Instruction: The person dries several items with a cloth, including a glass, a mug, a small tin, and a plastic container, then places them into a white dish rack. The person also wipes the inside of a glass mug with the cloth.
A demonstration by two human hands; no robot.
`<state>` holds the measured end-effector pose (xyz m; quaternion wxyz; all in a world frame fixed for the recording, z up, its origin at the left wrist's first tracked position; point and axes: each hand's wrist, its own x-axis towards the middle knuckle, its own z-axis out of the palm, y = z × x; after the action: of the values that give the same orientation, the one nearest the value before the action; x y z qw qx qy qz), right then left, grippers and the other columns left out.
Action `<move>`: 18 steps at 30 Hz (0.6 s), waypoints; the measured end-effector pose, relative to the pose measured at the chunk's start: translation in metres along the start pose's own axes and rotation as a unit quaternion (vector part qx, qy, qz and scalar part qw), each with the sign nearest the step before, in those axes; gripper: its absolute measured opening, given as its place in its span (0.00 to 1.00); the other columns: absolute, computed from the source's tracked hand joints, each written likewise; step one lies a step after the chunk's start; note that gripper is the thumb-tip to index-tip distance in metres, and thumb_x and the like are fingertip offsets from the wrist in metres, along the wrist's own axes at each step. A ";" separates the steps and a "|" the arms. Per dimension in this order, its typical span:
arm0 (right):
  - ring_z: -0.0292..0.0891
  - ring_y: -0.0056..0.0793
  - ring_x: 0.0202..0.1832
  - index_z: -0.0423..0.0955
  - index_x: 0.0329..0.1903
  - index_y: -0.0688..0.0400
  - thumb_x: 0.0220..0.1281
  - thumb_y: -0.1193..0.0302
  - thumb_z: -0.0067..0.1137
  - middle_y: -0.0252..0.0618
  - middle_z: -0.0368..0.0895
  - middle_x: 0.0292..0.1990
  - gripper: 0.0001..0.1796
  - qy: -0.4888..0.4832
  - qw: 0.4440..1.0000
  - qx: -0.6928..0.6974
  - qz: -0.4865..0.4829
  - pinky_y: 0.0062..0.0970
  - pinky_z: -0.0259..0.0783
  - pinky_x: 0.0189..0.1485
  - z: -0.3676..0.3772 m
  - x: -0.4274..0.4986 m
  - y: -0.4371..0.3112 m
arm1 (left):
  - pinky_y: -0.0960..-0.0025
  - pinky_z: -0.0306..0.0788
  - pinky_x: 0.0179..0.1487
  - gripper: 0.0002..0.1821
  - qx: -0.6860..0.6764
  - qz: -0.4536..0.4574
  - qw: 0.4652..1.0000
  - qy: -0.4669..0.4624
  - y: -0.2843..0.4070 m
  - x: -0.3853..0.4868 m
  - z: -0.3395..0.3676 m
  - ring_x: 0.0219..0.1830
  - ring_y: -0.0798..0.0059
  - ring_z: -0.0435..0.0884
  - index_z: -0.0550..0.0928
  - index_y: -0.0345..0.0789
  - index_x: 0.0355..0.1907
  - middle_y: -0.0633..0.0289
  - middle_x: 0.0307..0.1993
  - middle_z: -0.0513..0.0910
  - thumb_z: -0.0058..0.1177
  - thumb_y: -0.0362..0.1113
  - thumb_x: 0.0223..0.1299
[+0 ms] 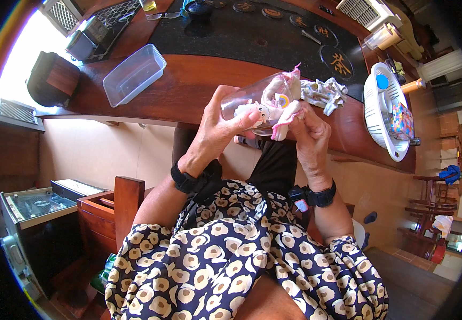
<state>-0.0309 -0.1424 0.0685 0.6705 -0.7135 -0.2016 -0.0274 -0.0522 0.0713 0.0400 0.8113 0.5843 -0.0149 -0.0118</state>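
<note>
My left hand is closed around a clear drinking glass with a sheep and a rainbow printed on it, tilted on its side with its mouth to the right. A white cloth with pink edging is partly inside the glass and hangs out over its rim. My right hand pinches the cloth at the mouth of the glass. Just beyond the right hand, a crumpled patterned cloth lies on the wooden table.
A clear plastic box stands left of the hands, beside a dark brown container. At the right edge sits a white plastic basket with a colourful box inside. A black tea tray spans the far side; eyeglasses lie beyond.
</note>
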 end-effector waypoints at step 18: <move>0.77 0.13 0.44 0.85 0.48 0.63 0.74 0.67 0.62 0.28 0.86 0.41 0.11 0.019 0.990 0.117 0.071 0.19 0.73 0.52 0.003 0.009 0.008 | 0.53 0.70 0.72 0.56 0.133 0.171 0.976 -0.033 -0.010 0.002 -0.010 0.74 0.55 0.66 0.58 0.38 0.77 0.49 0.70 0.66 0.74 0.58 0.53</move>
<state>-0.0207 -0.1376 0.0633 0.7535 -0.6418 -0.1394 0.0301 -0.0495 0.0777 0.0270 0.7156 0.6748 -0.1428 0.1101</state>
